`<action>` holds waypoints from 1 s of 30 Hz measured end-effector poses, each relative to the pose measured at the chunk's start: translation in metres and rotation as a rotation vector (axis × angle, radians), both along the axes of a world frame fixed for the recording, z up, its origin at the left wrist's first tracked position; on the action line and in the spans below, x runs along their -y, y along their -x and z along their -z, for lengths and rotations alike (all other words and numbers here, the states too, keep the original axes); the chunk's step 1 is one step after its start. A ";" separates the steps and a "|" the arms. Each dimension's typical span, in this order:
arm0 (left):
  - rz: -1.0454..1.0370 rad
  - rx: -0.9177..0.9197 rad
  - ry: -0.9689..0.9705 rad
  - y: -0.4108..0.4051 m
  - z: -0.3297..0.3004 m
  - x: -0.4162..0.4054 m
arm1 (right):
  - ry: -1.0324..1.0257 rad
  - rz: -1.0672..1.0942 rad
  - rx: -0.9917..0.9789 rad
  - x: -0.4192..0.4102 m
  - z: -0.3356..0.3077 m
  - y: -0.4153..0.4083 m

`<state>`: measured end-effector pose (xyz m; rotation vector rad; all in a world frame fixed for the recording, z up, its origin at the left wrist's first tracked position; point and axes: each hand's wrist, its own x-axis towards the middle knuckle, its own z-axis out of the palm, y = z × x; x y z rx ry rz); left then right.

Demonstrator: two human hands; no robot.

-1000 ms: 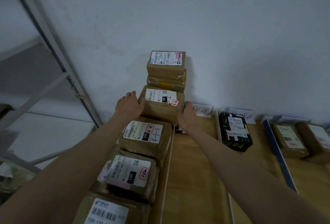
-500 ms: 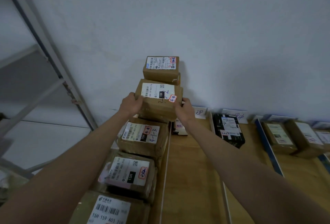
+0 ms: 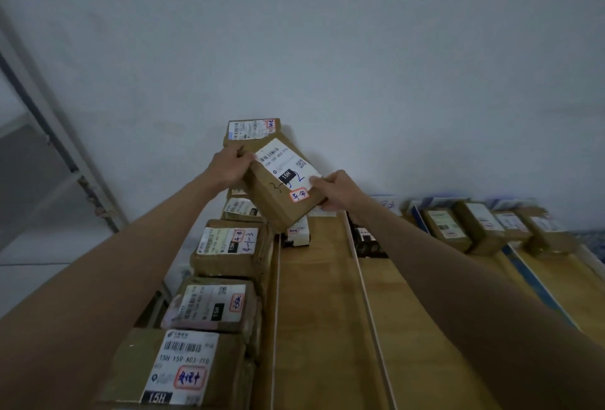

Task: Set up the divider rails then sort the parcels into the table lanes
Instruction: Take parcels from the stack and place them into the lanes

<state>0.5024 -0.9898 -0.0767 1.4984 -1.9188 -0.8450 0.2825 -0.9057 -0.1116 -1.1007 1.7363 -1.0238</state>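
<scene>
A brown cardboard parcel (image 3: pixel 278 193) with a white label and a red-framed sticker is lifted and tilted above the left lane. My left hand (image 3: pixel 230 166) grips its far left corner and my right hand (image 3: pixel 337 190) grips its right edge. Behind it a taller stack's top parcel (image 3: pixel 252 130) stands against the wall. Below, a row of brown parcels (image 3: pixel 229 246) fills the left lane down to the near edge. White divider rails (image 3: pixel 366 298) split the wooden table (image 3: pixel 314 311) into lanes.
A small white parcel (image 3: pixel 298 233) lies at the head of the second lane and a black parcel (image 3: pixel 368 241) in the third. Several brown parcels (image 3: pixel 474 229) sit in the right lanes past a blue rail (image 3: pixel 537 292). A metal rack frame (image 3: pixel 65 154) stands at left.
Both hands have lifted the parcel off the left-lane stack, raised it and turned it so that it tilts to the right. The camera has shifted slightly.
</scene>
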 end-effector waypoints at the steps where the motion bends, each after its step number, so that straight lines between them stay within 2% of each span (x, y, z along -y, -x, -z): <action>1: 0.035 0.030 0.002 0.005 -0.001 -0.003 | -0.018 -0.030 -0.001 -0.011 -0.001 0.006; 6: 0.213 0.172 -0.030 0.037 0.005 -0.023 | -0.110 -0.096 -0.125 -0.064 0.005 0.033; 15: 0.401 0.296 -0.081 0.138 0.030 -0.083 | -0.210 0.218 -0.115 -0.158 0.023 0.101; 22: 0.556 0.545 0.173 0.231 0.041 -0.153 | -0.251 0.448 -0.135 -0.254 0.028 0.192; 30: 0.683 0.655 0.338 0.373 0.071 -0.279 | -0.303 0.628 -0.168 -0.385 0.046 0.313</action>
